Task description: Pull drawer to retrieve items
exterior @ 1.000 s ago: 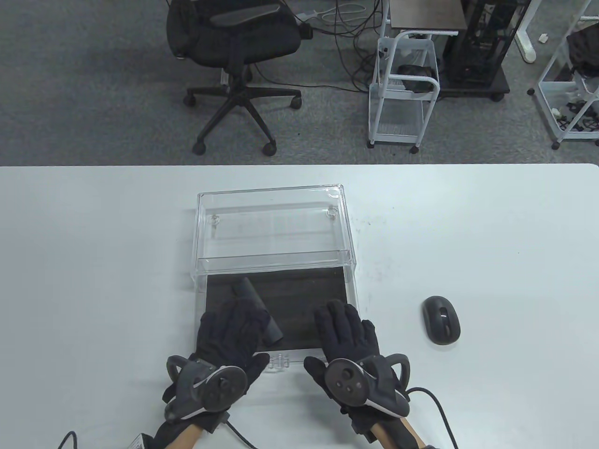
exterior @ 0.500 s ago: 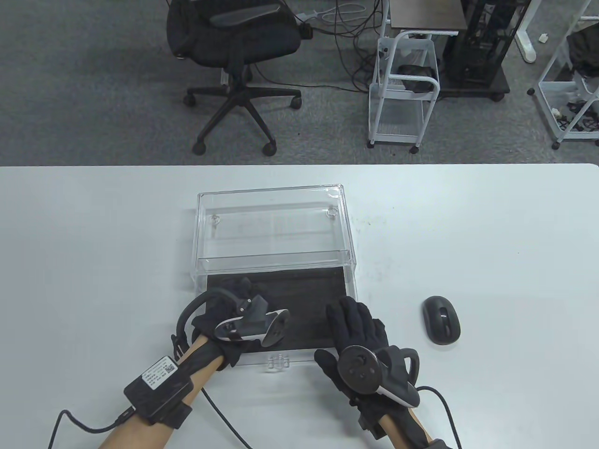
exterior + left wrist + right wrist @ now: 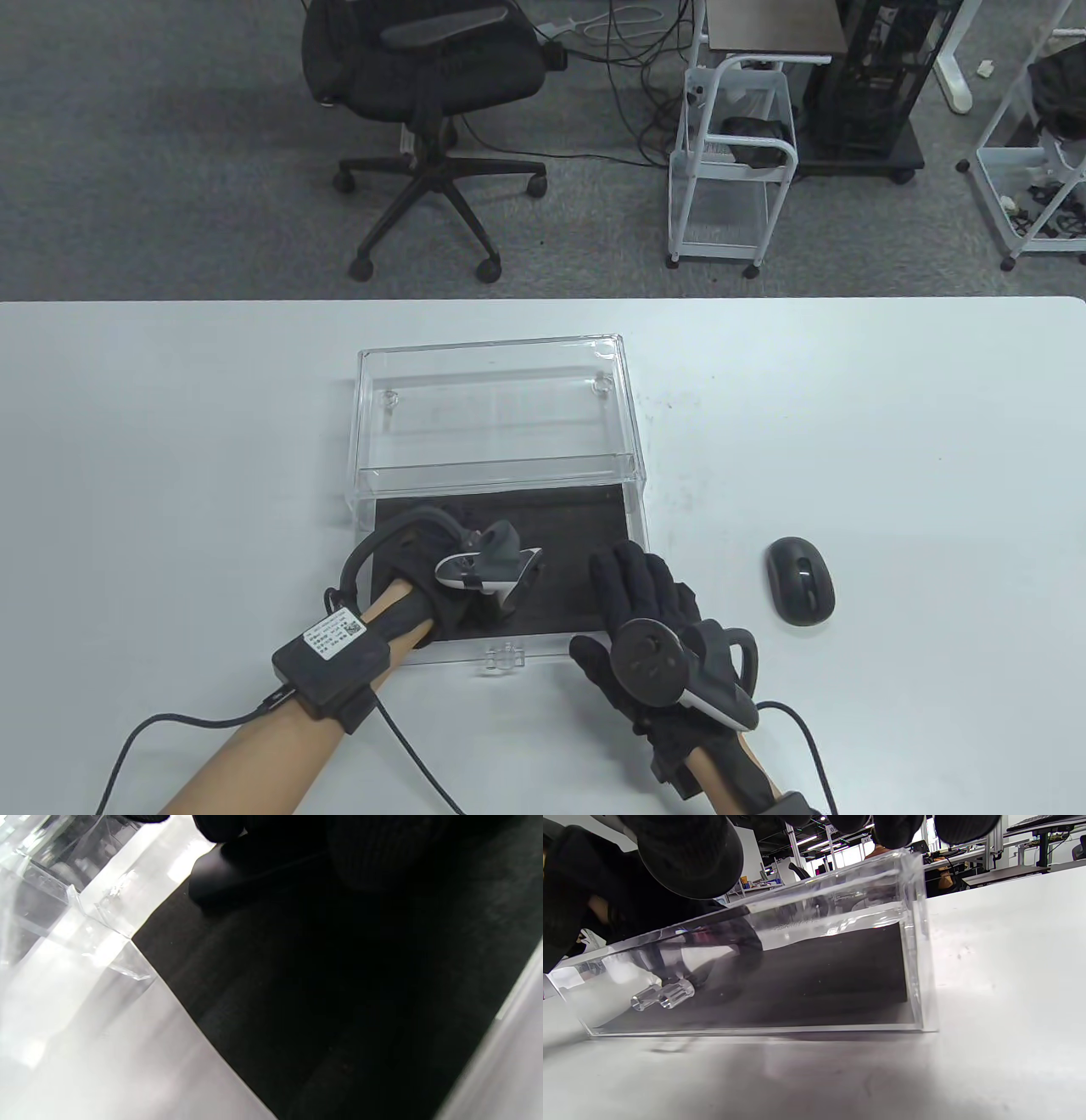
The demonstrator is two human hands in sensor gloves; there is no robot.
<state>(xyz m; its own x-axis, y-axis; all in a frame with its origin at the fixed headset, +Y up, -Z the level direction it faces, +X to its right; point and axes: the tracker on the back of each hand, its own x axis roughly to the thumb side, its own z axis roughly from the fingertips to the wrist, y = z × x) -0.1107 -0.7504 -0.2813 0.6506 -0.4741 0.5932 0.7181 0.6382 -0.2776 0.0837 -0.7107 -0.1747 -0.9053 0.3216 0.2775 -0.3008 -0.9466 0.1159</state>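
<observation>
A clear acrylic case (image 3: 496, 399) sits mid-table. Its drawer (image 3: 638, 518) is pulled out toward me and has a black liner (image 3: 577, 522). My left hand (image 3: 441, 548) is turned on its side inside the drawer, where a dark grey cylinder lies. In the left wrist view my fingers (image 3: 220, 825) curl over the cylinder's rounded end (image 3: 205, 882) on the liner (image 3: 297, 1005). My right hand (image 3: 640, 586) rests spread on the drawer's front right corner. There the fingertips (image 3: 895, 827) lie over the front wall (image 3: 912, 976) and the thumb (image 3: 687, 857) is in front of it.
The drawer's clear knob (image 3: 505, 658) sticks out toward me and also shows in the right wrist view (image 3: 664, 995). A black computer mouse (image 3: 799, 581) lies on the white table (image 3: 891, 424) right of the drawer. An office chair (image 3: 424, 93) and carts stand beyond the table's far edge.
My left hand has rolled onto its side, reached deeper into the drawer and closed over the dark cylinder, which it now hides. My right hand shifted slightly right on the drawer front.
</observation>
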